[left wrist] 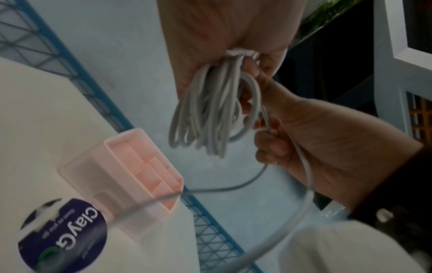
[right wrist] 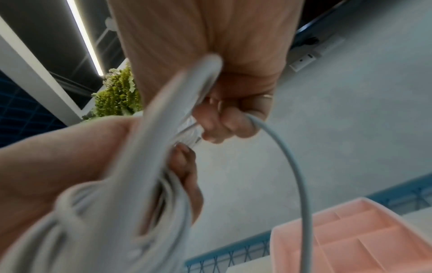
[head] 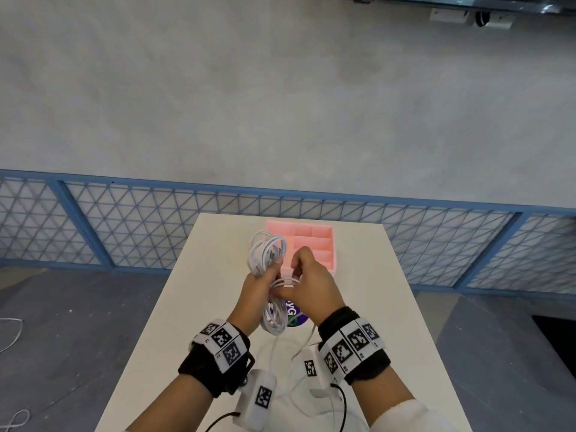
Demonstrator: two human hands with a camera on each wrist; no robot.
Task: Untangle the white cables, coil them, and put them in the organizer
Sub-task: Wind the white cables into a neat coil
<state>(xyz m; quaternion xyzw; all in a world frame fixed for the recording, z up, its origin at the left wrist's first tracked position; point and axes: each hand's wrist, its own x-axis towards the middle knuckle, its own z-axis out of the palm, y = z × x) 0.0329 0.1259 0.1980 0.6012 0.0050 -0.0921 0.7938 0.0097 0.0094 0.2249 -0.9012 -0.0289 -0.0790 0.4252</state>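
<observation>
Where the two hands meet above the white bench, one coiled bundle of white cables is held clear of the surface. The bundle is elongated; in the head view its long axis runs from near to far, one end of the loops pointing toward the organizer and the other hanging back toward the wrists. The middle of the bundle is enclosed by the left hand, its grip curled tight round the strands. A loose strand is pinched in the right hand, fingers curled, and is laid crosswise over the waist of the bundle. From there the strand is seen to trail down in a wide arc to the bench.

The pink organizer is set on the far part of the bench, just beyond the hands, open side up; the divided compartments that can be seen are bare. A round dark-blue sticker is fixed to the bench on the near side of the organizer. Further loose white cable is lying on the bench below the wrists. Black wrist straps with printed marker tags are worn on both arms.
</observation>
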